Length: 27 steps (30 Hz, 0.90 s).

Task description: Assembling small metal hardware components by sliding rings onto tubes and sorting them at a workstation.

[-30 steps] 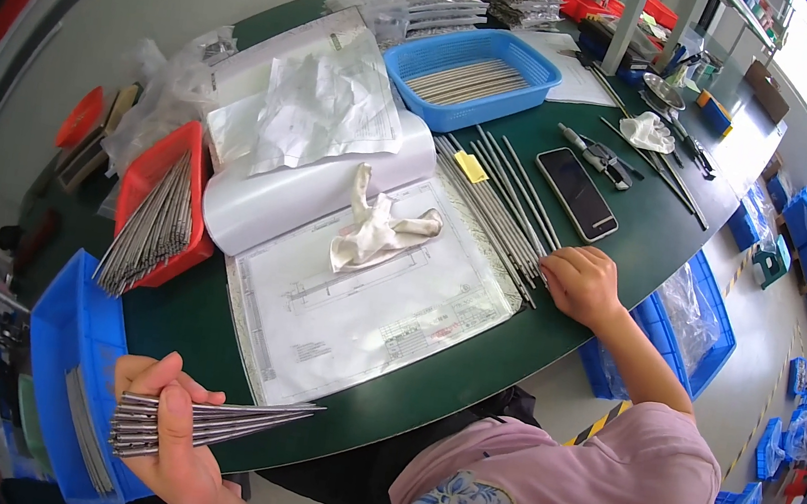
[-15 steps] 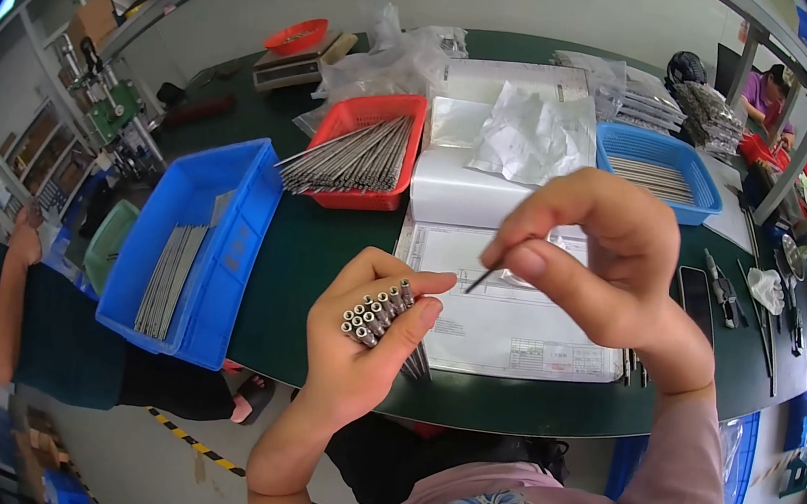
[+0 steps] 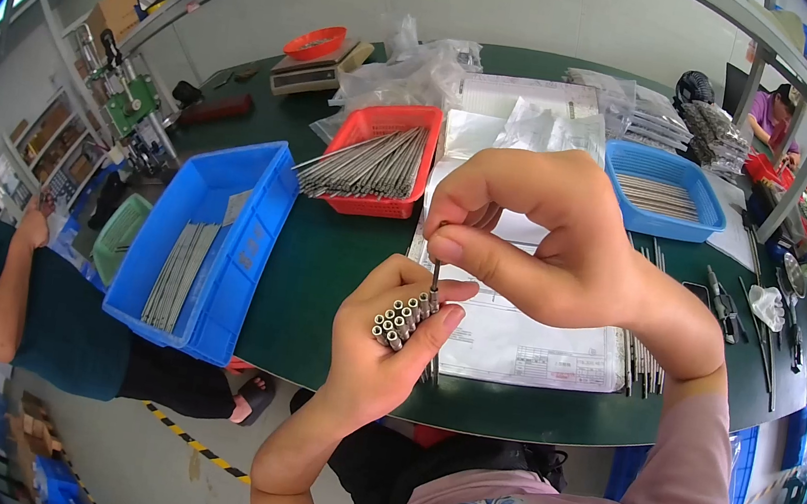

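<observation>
My left hand point(image 3: 363, 348) is closed round a bundle of slim metal rods point(image 3: 395, 325), their hollow round ends pointing up past the thumb. Above it, my right hand point(image 3: 555, 246) pinches a thin dark pin point(image 3: 436, 272) between thumb and forefinger. The pin stands upright, and its lower end meets the top of a rod at the bundle's right edge; whether it sits inside that rod I cannot tell. Behind both hands lies a printed drawing sheet point(image 3: 532, 353), partly covered by my right hand and wrist.
A red basket point(image 3: 369, 205) of metal rods and a blue bin point(image 3: 260, 234) with flat strips stand left. At right are a light-blue basket point(image 3: 669, 226) of rods, loose rods point(image 3: 647, 363) and hand tools point(image 3: 717, 296). One person point(image 3: 45, 299) stands left; another point(image 3: 771, 116) is far right.
My right hand has moved left and down to the bundle, bringing the pin from a slant to upright against a rod's end. My left hand has shifted slightly right, still holding the rods.
</observation>
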Available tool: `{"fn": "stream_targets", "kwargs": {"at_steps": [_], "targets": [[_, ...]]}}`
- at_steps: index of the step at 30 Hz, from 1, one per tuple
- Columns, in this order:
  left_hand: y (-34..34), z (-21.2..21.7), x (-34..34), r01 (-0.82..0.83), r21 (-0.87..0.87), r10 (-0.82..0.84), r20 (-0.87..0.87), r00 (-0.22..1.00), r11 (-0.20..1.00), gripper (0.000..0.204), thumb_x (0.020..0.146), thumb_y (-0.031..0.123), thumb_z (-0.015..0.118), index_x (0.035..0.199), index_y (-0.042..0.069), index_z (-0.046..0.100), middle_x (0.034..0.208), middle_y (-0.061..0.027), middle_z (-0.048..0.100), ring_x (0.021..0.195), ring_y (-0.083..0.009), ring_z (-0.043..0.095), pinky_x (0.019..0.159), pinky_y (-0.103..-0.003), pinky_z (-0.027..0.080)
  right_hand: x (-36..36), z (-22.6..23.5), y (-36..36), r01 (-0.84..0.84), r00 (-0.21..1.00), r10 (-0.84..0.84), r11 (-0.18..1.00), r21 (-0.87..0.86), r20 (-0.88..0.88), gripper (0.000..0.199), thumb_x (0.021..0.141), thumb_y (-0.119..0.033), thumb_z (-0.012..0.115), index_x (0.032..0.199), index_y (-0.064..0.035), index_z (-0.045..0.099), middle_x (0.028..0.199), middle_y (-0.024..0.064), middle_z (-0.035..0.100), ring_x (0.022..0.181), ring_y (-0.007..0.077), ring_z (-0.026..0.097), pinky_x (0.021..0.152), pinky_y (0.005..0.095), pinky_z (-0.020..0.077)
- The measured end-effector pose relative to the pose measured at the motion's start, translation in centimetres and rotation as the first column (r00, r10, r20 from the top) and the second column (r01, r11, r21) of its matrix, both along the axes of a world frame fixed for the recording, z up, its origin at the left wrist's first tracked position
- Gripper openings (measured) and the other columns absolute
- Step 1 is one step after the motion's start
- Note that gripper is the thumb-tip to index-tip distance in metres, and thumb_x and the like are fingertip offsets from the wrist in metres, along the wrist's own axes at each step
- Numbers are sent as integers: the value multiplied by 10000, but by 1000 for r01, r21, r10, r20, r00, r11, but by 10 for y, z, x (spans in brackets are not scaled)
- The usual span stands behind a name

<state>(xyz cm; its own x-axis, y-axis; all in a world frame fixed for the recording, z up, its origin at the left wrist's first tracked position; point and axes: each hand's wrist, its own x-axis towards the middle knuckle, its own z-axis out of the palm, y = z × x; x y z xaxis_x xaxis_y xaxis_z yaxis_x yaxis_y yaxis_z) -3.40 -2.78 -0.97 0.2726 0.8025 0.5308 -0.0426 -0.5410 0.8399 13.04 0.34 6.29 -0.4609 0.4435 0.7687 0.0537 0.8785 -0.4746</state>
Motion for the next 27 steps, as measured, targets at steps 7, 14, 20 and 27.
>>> {"fn": "stream_targets", "kwargs": {"at_steps": [7, 14, 20, 27], "targets": [[0, -3, -3, -28, 48, 29, -13, 999, 998, 132, 804, 44, 628, 889, -57, 631, 783, -33, 494, 647, -87, 465, 573, -217, 379, -6, 10, 0, 37, 980, -63, 990, 135, 187, 32, 740, 24, 610, 752, -3, 597, 669, 87, 598, 574, 174, 590, 506, 251, 453], [-2, -2, -3, -43, 46, 42, 24, 999, 998, 111, 797, 39, 633, 813, -64, 595, 798, -52, 503, 656, -114, 468, 583, -236, 383, -12, -1, 4, 49, 994, -65, 984, 170, 92, 53, 691, -10, 616, 733, -30, 590, 611, 86, 564, 529, 239, 554, 467, 302, 412], [-3, 0, -4, -85, 103, 88, -19, 996, 991, 151, 802, 79, 642, 805, -56, 574, 798, -59, 501, 666, -119, 462, 583, -238, 377, -10, -3, 4, 27, 993, -45, 985, 169, 105, 63, 681, -13, 620, 736, -29, 592, 610, 90, 564, 534, 251, 552, 463, 309, 410], [-3, -3, -5, -103, 131, 103, 3, 995, 986, 158, 818, 99, 629, 804, -50, 576, 795, -60, 506, 670, -116, 459, 585, -231, 375, -7, -7, 4, 8, 992, -26, 990, 143, 124, 69, 715, 19, 620, 774, -11, 599, 663, 97, 591, 549, 234, 571, 501, 282, 444]]}}
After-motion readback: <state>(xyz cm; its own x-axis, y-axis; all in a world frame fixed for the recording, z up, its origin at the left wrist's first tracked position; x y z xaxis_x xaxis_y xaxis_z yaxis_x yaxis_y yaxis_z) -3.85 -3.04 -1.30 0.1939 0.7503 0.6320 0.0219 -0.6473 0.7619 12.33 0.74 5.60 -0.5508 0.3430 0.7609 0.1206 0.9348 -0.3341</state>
